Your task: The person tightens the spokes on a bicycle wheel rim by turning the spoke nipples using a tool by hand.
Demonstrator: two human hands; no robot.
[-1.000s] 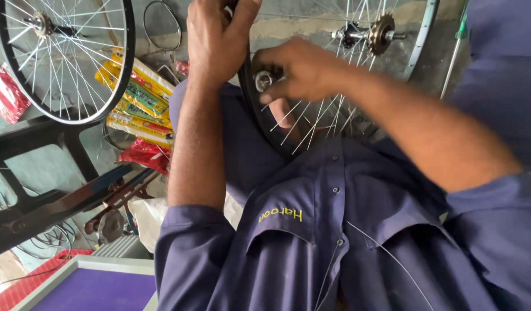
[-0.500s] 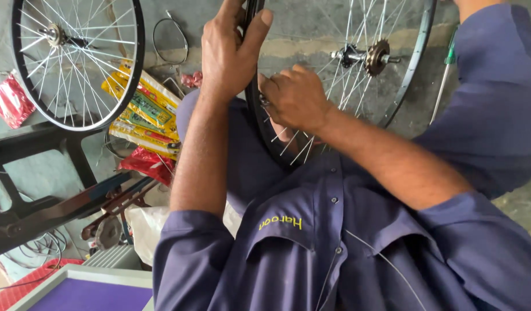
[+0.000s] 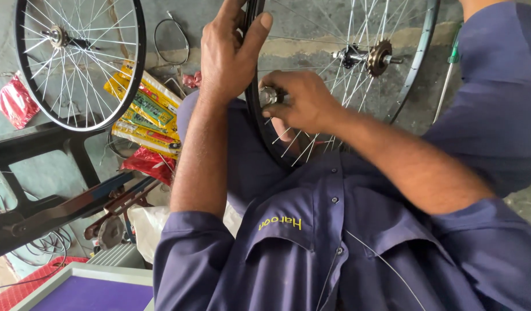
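Left hand [image 3: 231,52] grips wheel rim [image 3: 255,115], right hand [image 3: 300,101] on hub [image 3: 269,95]

- We see flat yellow packets [image 3: 144,112] with green and red labels, fanned below the left wheel.
- A crinkled red packet [image 3: 15,102] lies far left.
- Another red packet [image 3: 147,164] sits beneath the yellow ones.

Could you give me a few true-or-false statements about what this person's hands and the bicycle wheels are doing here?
1. The left hand grips the black rim of the near wheel. True.
2. The right hand rests flat on the floor. False: it is at the near wheel's hub.
3. A second spoked wheel lies to the left. True.
4. The packets beside that wheel are blue. False: they are mostly yellow.
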